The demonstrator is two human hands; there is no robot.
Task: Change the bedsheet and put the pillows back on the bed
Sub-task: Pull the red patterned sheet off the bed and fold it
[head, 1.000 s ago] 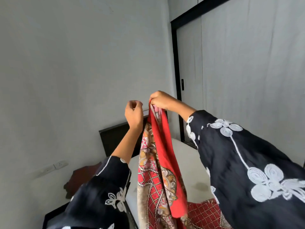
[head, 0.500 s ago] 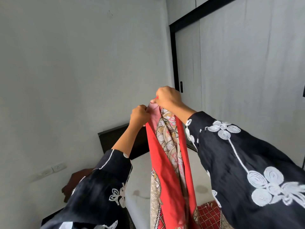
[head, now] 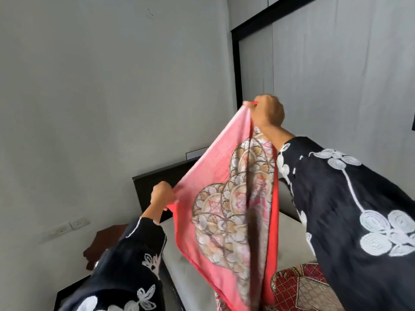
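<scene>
A red bedsheet (head: 215, 198) with a beige and gold floral pattern hangs spread between my hands above the bed. My right hand (head: 267, 113) grips its top corner, held high. My left hand (head: 161, 195) grips the edge lower down and to the left, pulling the cloth taut. The pale reverse side of the sheet faces me. Below it lies the bare white mattress (head: 186, 272). More of the sheet, red with a lattice pattern (head: 298, 286), is bunched on the mattress at the lower right. No pillows are in view.
A dark headboard (head: 161, 176) stands against the grey wall. A brown object (head: 103, 243) sits on a dark side table at the left, under a wall socket (head: 78, 222). A wardrobe with black-framed grey doors (head: 336, 75) fills the right side.
My hands were together at the sheet's top. My left hand has since slid down and to the left along the edge, opening the bunched sheet into a wide spread panel.
</scene>
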